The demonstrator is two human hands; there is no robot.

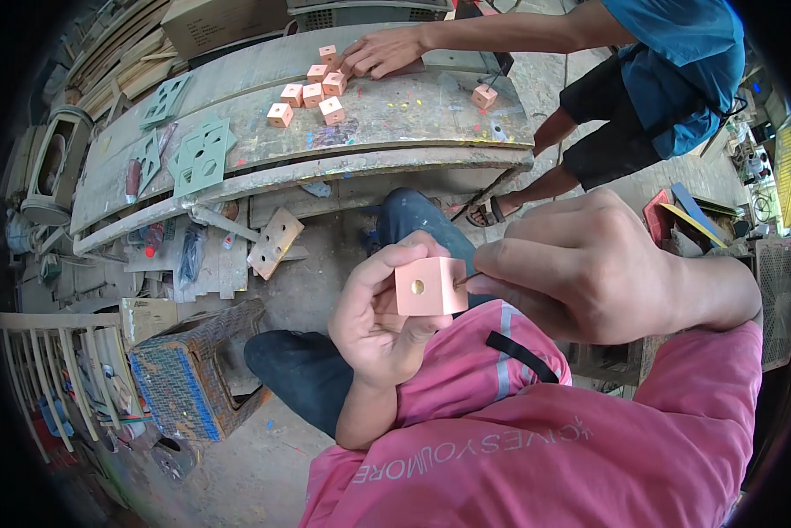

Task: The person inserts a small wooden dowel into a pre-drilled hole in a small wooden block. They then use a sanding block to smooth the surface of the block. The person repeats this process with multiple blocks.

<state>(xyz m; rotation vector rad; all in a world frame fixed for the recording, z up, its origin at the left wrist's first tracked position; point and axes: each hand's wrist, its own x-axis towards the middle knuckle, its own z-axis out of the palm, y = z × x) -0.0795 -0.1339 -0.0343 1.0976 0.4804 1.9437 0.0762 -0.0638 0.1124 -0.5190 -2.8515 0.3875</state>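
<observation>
A pink cube with a round hole in its front face is gripped in my left hand, fingers behind it and thumb below. My right hand is closed and pinches a thin dark stick. The stick's end meets the cube's right side, at what looks like another hole. Most of the stick is hidden by my fingers, so its kind does not show. Beyond, several similar pink cubes sit grouped on the worktable.
Across the table a co-worker's hand touches the cubes. One more cube sits at the table's right end. Grey-green plates with cut-outs lie left. A holed wooden block and a woven basket are lower left.
</observation>
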